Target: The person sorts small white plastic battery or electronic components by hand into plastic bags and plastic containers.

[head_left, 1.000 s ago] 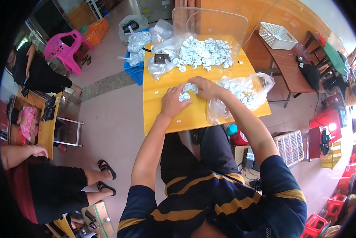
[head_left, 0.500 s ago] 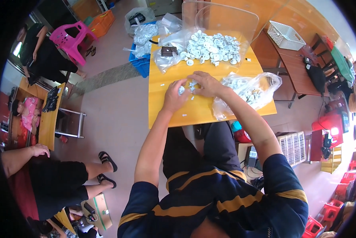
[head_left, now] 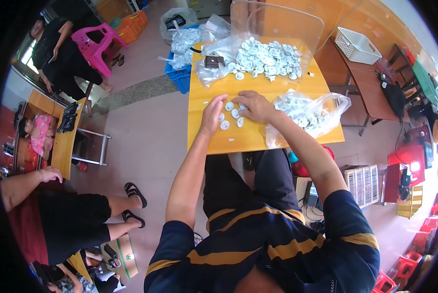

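Note:
I sit at a yellow table [head_left: 258, 139]. Several small white round discs [head_left: 229, 116] lie loose on it between my hands. My left hand [head_left: 211, 115] stands on its edge just left of them, fingers straight, holding nothing. My right hand [head_left: 254, 106] lies palm down to their right, with its fingertips resting on the nearest discs. A clear plastic bag of the same white parts [head_left: 309, 113] lies against my right forearm. A large heap of white parts [head_left: 268, 52] sits at the table's far side on clear plastic, with a small dark box [head_left: 214, 61] to its left.
A clear curved plastic screen [head_left: 282, 22] stands behind the heap. A blue crate with bags [head_left: 180, 73] sits on the floor left of the table. A seated person in sandals [head_left: 62, 219] is at my left. A brown table with a white basket [head_left: 355, 45] stands to the right.
My hands were close together over the discs; my left hand has now drawn a little to the left, uncovering the loose discs. The view has shifted slightly.

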A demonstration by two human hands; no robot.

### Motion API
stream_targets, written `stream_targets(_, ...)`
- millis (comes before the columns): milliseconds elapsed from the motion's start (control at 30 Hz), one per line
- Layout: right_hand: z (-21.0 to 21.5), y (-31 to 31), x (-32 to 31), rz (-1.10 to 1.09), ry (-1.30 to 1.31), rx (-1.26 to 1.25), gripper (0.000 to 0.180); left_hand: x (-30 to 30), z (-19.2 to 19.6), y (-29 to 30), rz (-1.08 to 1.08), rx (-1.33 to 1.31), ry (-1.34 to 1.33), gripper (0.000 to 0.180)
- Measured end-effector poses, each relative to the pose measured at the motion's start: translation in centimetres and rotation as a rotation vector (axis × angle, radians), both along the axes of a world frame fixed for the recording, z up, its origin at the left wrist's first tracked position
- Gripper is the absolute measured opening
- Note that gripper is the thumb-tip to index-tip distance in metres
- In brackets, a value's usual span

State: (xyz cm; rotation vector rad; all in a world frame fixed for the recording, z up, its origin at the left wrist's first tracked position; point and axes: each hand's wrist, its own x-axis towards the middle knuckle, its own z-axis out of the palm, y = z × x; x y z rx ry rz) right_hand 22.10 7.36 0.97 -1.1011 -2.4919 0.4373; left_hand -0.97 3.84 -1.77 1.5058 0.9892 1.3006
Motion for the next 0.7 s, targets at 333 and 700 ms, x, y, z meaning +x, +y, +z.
stream_targets(333,-2.6,1.3,-0.4,-0.042,0.128,0.132,0.042,2.7,0.4,-2.1,0.082,0.459,0.743,0.055)
stream_targets(700,-1.1,0.7,-1.0,0.030,0.255,0.045,0.033,2.2,0.1,-2.4,0.313,0.371,0.947,0.018)
